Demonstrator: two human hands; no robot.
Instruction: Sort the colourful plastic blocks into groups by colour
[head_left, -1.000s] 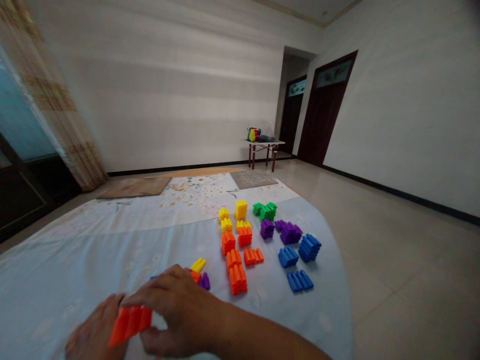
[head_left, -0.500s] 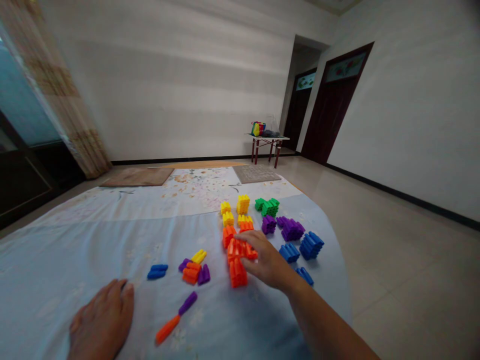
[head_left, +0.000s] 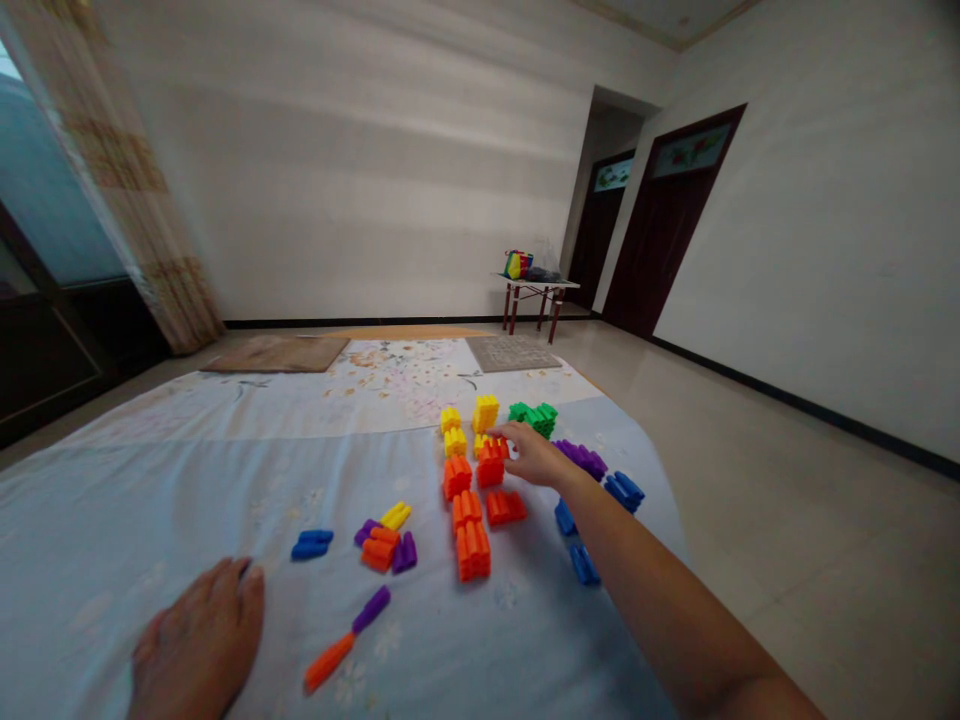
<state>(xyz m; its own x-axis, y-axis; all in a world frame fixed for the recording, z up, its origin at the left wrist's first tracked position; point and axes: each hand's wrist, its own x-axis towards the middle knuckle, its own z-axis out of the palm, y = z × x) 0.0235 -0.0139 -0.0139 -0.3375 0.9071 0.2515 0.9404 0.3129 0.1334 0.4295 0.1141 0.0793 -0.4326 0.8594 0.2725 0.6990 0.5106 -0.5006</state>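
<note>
My left hand [head_left: 196, 640] lies flat on the sheet at the lower left, fingers close together, holding nothing. My right hand [head_left: 534, 455] reaches to the middle, its thumb and fingers around an orange plastic building block [head_left: 492, 466] beside the yellow blocks [head_left: 455, 442]. Nearer to me are more stacked orange blocks [head_left: 472, 550] and a separate flat orange block [head_left: 506, 507]. Green blocks [head_left: 534, 416] stand just behind the hand. My forearm partly hides the purple blocks [head_left: 581, 457] and blue blocks [head_left: 624, 491].
On the left lie a blue pair [head_left: 311, 544], a small orange, purple and yellow cluster [head_left: 381, 549], and a joined purple-orange stick [head_left: 349, 638]. The cloth-covered surface [head_left: 150, 500] ends at a rounded right edge. A small table [head_left: 555, 284] carries a colourful bag.
My right hand has moved forward from the near orange blocks to the orange block by the yellow ones. The flat orange block is now uncovered. My left hand has stayed put.
</note>
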